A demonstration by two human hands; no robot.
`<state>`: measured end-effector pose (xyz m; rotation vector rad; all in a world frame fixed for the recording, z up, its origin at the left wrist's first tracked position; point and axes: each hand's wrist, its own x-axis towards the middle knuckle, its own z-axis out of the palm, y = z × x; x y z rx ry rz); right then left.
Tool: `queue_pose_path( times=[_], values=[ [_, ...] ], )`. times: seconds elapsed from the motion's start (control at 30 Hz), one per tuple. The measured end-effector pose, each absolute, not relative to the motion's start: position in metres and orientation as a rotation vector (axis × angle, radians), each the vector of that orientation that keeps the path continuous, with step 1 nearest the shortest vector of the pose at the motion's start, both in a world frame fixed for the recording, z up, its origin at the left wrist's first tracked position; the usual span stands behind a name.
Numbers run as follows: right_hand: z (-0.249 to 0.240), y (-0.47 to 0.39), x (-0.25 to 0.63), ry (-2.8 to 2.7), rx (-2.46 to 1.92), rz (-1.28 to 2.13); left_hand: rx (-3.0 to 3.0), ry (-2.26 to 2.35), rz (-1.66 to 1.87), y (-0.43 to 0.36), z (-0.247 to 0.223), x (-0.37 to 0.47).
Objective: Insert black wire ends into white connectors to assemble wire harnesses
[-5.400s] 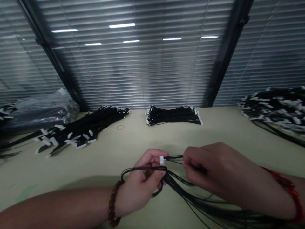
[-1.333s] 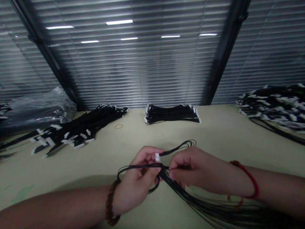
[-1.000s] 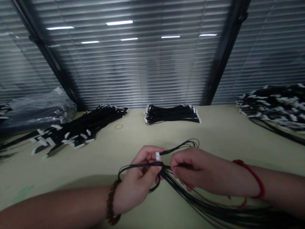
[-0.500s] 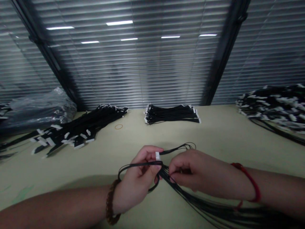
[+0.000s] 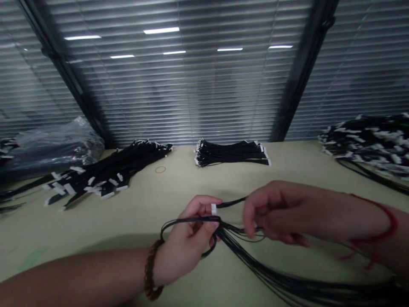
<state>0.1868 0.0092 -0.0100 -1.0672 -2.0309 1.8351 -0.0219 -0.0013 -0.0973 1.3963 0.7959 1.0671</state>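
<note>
My left hand [image 5: 191,238] is closed around black wires, with the thumb pressing them near a white connector [image 5: 214,209]. A loop of wire curves around the back of that hand. From its fingertips a bundle of black wires [image 5: 271,273] fans down to the lower right. To the right, my right hand [image 5: 275,215] is slightly blurred, its fingers curled and partly apart, beside some of the wires. Whether any wire lies between its fingers cannot be made out.
Black cables with white connectors [image 5: 105,170] and a clear plastic bag [image 5: 57,143] lie at the left. A cable bundle [image 5: 231,152] sits at the back centre, a large cable pile [image 5: 370,143] at the right. A rubber band [image 5: 160,169] rests on the table [image 5: 143,196] before window blinds.
My right hand has moved right and turned, away from my left hand. Some wires near it have spread apart. My left hand still holds the wires, nearly in the same place.
</note>
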Motion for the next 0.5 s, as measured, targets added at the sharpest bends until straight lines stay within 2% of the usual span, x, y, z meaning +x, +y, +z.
queue_pose_path(
  times=[0.03, 0.1, 0.3, 0.4, 0.5],
  values=[
    [-0.002, 0.009, 0.194, -1.967, -0.957, 1.948, 1.392, 0.812, 1.063, -0.001, -0.097, -0.022],
    [0.010, 0.009, 0.208, -1.825, -0.812, 1.966, 1.387, 0.830, 1.056, -0.001, -0.097, -0.022],
    [0.031, 0.021, 0.229, -1.609, -0.581, 1.294, 1.379, 0.829, 1.044, -0.002, -0.095, -0.023],
    [0.039, 0.028, 0.228, -1.186, -0.373, 1.199, 1.383, 0.819, 1.046, -0.002, -0.095, -0.023],
    [0.040, 0.028, 0.224, -1.018, -0.338, 1.240, 1.378, 0.814, 1.043, -0.001, -0.096, -0.023]
  ],
)
